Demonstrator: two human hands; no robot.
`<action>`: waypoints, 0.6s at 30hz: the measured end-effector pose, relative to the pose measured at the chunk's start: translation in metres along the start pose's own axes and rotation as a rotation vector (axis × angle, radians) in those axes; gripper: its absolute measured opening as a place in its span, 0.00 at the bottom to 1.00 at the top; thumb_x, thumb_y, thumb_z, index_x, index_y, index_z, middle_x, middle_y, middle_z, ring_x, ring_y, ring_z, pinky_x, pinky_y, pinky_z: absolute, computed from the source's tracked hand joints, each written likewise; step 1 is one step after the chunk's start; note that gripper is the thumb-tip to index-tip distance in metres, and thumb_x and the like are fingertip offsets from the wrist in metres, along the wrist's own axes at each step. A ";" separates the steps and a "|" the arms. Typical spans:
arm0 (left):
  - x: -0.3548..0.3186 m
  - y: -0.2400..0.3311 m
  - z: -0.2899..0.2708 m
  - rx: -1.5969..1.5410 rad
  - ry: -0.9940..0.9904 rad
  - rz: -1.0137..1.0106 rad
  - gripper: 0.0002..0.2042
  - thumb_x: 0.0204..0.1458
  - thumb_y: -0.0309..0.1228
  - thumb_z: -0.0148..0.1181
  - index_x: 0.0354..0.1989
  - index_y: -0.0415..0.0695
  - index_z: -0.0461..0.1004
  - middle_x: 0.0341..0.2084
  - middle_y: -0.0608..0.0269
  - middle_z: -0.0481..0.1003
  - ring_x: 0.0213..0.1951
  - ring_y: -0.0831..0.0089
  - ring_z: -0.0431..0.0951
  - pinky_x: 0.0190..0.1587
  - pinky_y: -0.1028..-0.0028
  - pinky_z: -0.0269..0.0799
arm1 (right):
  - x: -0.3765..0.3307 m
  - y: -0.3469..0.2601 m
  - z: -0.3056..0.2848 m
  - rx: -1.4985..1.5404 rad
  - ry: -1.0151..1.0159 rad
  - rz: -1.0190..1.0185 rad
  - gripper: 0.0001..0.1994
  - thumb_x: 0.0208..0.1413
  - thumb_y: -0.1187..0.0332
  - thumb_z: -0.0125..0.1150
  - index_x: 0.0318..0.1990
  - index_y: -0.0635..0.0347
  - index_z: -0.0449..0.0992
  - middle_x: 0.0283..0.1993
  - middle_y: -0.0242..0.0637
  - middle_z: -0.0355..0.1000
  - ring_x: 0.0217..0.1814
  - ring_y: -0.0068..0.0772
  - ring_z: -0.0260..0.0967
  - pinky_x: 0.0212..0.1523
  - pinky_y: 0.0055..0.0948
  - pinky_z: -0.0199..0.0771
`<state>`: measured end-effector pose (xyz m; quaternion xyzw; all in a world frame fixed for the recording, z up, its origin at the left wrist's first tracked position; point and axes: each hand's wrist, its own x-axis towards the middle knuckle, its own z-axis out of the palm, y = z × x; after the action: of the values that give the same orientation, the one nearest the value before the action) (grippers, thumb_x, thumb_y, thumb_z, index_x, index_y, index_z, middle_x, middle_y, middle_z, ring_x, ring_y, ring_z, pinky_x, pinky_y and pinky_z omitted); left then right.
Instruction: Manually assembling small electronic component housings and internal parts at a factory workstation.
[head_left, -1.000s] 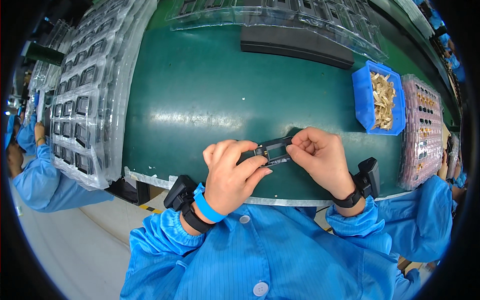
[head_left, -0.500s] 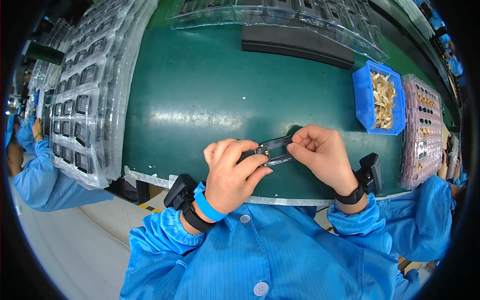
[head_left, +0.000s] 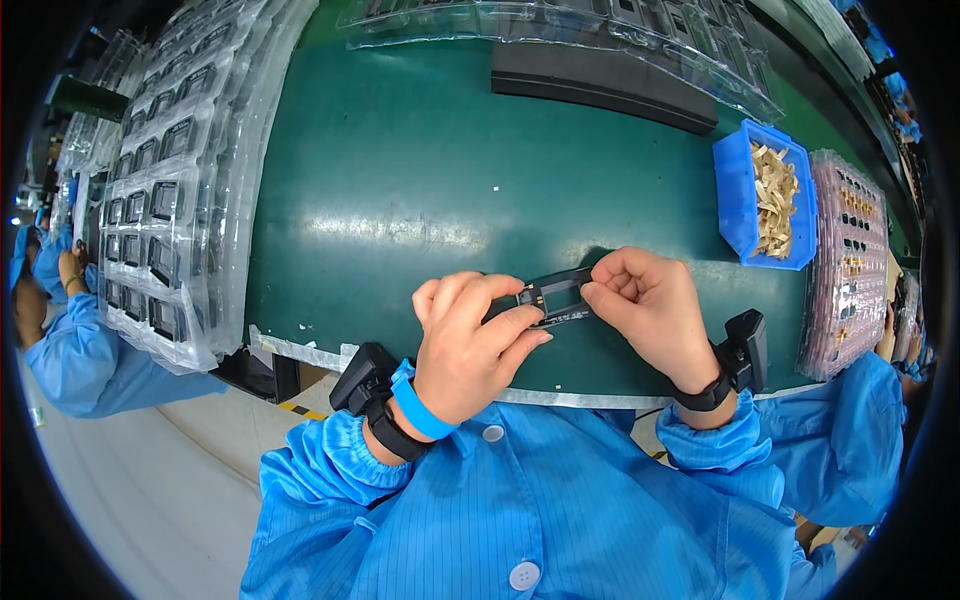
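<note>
Over green belt [head_left: 420, 200], both hands pinch frame [head_left: 556, 297].

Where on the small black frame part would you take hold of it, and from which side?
Grip the small black frame part by its two short ends, one from each side, as the left hand and right hand do: it is long, thin and open-centred.
</note>
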<state>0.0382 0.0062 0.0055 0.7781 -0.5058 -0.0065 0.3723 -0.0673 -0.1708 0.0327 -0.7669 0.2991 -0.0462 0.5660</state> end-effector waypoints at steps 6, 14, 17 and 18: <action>0.000 0.001 0.000 0.000 0.011 0.010 0.12 0.34 0.32 0.73 0.29 0.48 0.80 0.38 0.66 0.75 0.42 0.65 0.71 0.47 0.64 0.57 | 0.000 -0.001 0.000 0.001 -0.011 0.019 0.06 0.50 0.74 0.64 0.31 0.68 0.76 0.22 0.30 0.73 0.22 0.13 0.65 0.23 0.18 0.66; 0.001 0.002 0.000 0.005 -0.002 -0.006 0.15 0.34 0.32 0.73 0.33 0.47 0.79 0.38 0.66 0.75 0.41 0.66 0.72 0.48 0.64 0.58 | -0.004 -0.006 0.005 -0.072 0.061 -0.022 0.06 0.48 0.74 0.64 0.31 0.69 0.77 0.23 0.34 0.73 0.22 0.16 0.68 0.24 0.19 0.69; 0.001 0.002 -0.001 -0.009 -0.012 -0.032 0.17 0.34 0.32 0.73 0.36 0.46 0.79 0.39 0.65 0.75 0.41 0.65 0.72 0.48 0.65 0.58 | -0.004 -0.008 0.005 -0.093 0.065 -0.031 0.06 0.48 0.74 0.64 0.32 0.69 0.77 0.23 0.36 0.74 0.23 0.18 0.69 0.25 0.20 0.70; 0.001 0.002 -0.001 -0.010 -0.013 -0.031 0.17 0.34 0.32 0.73 0.36 0.46 0.79 0.39 0.65 0.75 0.41 0.65 0.72 0.48 0.65 0.58 | -0.004 -0.008 0.005 -0.093 0.066 -0.030 0.06 0.48 0.74 0.64 0.32 0.69 0.77 0.23 0.36 0.74 0.23 0.18 0.69 0.25 0.20 0.70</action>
<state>0.0375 0.0053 0.0074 0.7840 -0.4961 -0.0197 0.3727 -0.0649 -0.1632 0.0394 -0.7948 0.3079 -0.0659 0.5188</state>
